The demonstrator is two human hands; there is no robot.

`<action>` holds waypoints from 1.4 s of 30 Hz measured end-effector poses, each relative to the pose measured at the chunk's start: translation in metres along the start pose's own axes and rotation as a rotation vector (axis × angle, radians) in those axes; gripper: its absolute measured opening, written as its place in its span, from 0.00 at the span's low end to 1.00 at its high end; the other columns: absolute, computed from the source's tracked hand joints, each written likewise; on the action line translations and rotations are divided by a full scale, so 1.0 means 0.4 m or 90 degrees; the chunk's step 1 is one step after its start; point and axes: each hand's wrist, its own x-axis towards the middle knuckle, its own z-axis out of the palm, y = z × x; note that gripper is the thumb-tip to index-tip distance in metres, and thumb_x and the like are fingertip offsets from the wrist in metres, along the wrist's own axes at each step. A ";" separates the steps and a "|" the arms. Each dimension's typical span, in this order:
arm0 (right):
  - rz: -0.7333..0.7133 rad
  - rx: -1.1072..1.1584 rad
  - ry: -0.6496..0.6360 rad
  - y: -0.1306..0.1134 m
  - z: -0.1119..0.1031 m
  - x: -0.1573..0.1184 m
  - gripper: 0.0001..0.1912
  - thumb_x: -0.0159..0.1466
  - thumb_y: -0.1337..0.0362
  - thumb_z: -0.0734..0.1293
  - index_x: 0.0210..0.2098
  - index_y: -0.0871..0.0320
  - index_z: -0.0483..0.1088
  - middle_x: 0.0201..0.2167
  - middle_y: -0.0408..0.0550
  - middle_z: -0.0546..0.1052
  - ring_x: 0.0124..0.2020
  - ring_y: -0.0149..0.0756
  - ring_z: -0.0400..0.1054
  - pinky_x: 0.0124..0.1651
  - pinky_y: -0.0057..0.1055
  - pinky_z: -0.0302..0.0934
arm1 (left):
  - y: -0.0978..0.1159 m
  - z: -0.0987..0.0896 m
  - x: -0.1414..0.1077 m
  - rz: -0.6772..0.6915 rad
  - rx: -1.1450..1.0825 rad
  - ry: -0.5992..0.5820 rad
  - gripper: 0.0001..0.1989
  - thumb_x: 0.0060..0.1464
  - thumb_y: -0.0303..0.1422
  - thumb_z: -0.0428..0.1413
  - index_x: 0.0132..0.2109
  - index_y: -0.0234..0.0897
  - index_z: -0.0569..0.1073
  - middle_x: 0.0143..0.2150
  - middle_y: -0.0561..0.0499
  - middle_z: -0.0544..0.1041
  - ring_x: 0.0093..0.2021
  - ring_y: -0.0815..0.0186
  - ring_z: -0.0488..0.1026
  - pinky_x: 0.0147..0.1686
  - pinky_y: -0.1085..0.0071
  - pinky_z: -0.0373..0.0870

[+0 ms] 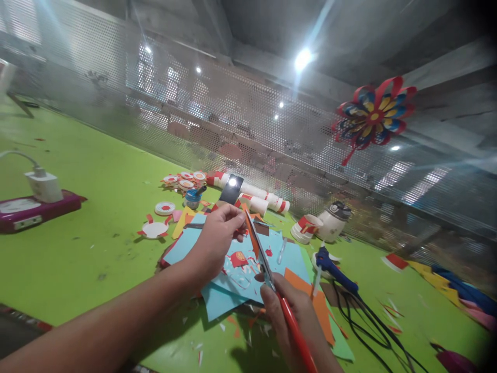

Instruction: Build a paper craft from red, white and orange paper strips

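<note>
Tabletop [108, 186], scissors [266, 268] in right hand [306, 313]

A red, blue and yellow flower-shaped ornament [375, 116] shows against a perforated metal screen [248, 124], right of a bright ceiling lamp [303, 59]. On the green tabletop [97, 171] at far left, a white charger [43, 186] sits plugged into a purple power strip [50, 211]. Toward the back, a pile of round paper pieces [186, 181] lies near a small blue jar [193, 199], with a long white-and-red tube [260, 192] stretched before the screen. Farther right, a red-and-white cup [306, 229] stands beside a white container [332, 223] with a dark top. Nearer lies a blue glue gun [337, 272] (its black cord [367, 331] loops toward the bottom edge).
</note>
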 end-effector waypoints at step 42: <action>0.015 0.062 -0.031 -0.006 -0.009 -0.001 0.25 0.65 0.44 0.55 0.31 0.59 0.66 0.20 0.40 0.62 0.22 0.28 0.53 0.24 0.26 0.48 | 0.003 0.005 0.001 -0.012 0.042 -0.026 0.08 0.52 0.28 0.55 0.26 0.35 0.66 0.20 0.54 0.67 0.19 0.74 0.61 0.21 0.74 0.56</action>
